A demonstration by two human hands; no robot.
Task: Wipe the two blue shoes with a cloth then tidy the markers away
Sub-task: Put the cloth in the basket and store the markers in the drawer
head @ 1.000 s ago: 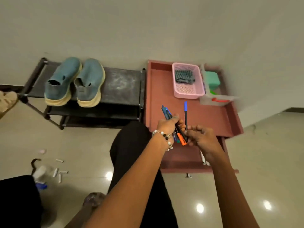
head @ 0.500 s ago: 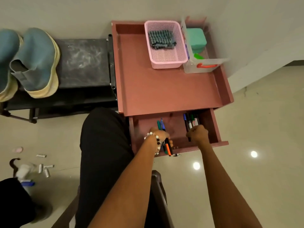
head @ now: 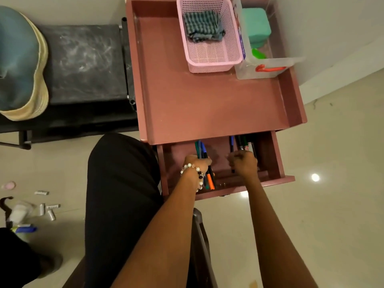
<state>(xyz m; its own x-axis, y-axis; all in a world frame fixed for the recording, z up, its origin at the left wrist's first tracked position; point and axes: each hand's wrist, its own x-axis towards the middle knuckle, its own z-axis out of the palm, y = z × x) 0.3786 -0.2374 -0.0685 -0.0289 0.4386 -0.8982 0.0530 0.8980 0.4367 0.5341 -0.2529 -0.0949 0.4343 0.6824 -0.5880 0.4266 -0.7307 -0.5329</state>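
Observation:
The pink table's drawer (head: 276, 163) stands open below the tabletop. Inside it, my left hand (head: 196, 163) grips a bundle of markers (head: 209, 179) with blue, green and orange ends. My right hand (head: 243, 163) is curled round a single dark marker (head: 232, 146) with a blue tip. Several more markers (head: 247, 143) lie at the drawer's back right. One blue shoe (head: 18, 65) with a cream sole rests on the black rack at the left edge. A striped cloth (head: 203, 26) lies in the pink basket (head: 209, 63).
The pink table (head: 207, 104) has raised side walls. A clear box (head: 268, 71) with a green container stands beside the basket. The black rack (head: 83, 63) adjoins the table's left side. Small scraps (head: 46, 208) lie on the floor at the left. My black-clad knee (head: 118, 183) is beside the drawer.
Both hands dropped from above the tabletop into the open drawer with the markers. The view has moved closer and to the right, leaving one shoe in sight.

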